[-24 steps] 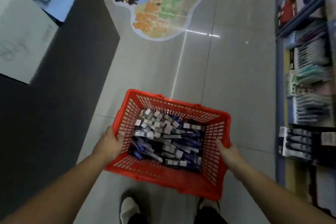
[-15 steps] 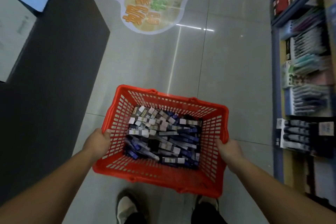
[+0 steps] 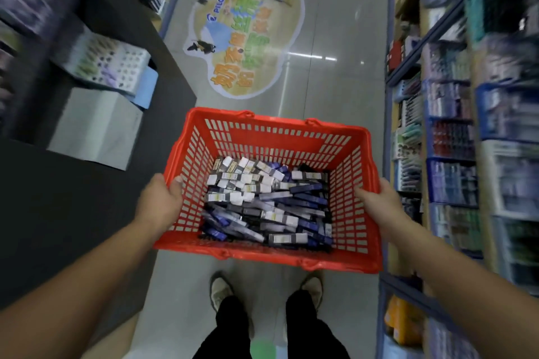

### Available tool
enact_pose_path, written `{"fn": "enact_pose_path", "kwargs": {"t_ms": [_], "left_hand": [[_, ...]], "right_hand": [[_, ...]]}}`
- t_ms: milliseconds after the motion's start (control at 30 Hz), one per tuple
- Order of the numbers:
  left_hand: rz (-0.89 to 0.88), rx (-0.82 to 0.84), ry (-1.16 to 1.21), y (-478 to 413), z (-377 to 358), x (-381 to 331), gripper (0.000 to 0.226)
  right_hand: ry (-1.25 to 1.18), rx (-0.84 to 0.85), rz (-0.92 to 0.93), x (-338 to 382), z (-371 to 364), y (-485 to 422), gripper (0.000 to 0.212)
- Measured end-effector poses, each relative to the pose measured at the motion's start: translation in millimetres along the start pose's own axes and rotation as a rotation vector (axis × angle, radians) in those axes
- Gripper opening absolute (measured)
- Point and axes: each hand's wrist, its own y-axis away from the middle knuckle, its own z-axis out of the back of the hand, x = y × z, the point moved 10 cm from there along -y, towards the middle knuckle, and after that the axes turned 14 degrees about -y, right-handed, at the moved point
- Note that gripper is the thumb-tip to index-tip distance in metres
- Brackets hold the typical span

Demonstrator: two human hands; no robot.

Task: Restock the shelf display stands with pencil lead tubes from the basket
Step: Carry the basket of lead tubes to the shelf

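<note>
The left grip (image 3: pixel 159 201) is clamped on the left rim of the red basket (image 3: pixel 274 140), with the thumb laid over the inner wall. The right grip (image 3: pixel 379 202) is clamped on the opposite rim, so the basket is held roughly level between the two, off the floor. Between the grips, on the basket's bottom, the pencil lead tubes (image 3: pixel 262 207) are heaped in a loose crisscross pile of white-ended and dark blue packs; none is held in either grip. Just outward of the right grip a blue-framed shelf (image 3: pixel 386 125) is seen, packed with rows of stationery, too blurred for any empty slot to be made out. Outward of the left grip a dark surface (image 3: pixel 73 227) carrying boxed goods is seen, and ahead of both grips a printed floor sticker (image 3: pixel 242 38) is laid on the tiles. The task is judged to be at its very start: no tube is seen taken out or placed, and the whole restocking is left to be done.
</note>
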Motion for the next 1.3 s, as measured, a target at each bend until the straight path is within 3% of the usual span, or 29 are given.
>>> {"fn": "enact_pose_path", "kwargs": {"t_ms": [133, 400, 633, 900, 1300], "left_hand": [[0.01, -0.098, 0.026, 49, 99, -52, 0.041], [0.004, -0.181, 0.135, 51, 194, -142, 0.04], [-0.064, -0.02, 0.119, -64, 216, -204, 0.04], [-0.099, -0.141, 0.092, -202, 280, -293, 0.039], [-0.092, -0.188, 0.094, -398, 343, -438, 0.037]], "right_hand": [[-0.042, 0.07, 0.057, 101, 37, 64, 0.037], [-0.04, -0.103, 0.255, 256, 79, 84, 0.035], [0.008, -0.14, 0.316, 362, 43, 21, 0.03], [0.105, -0.149, 0.281, 489, -13, -69, 0.037], [-0.128, -0.059, 0.13, 664, -65, -241, 0.036]]}}
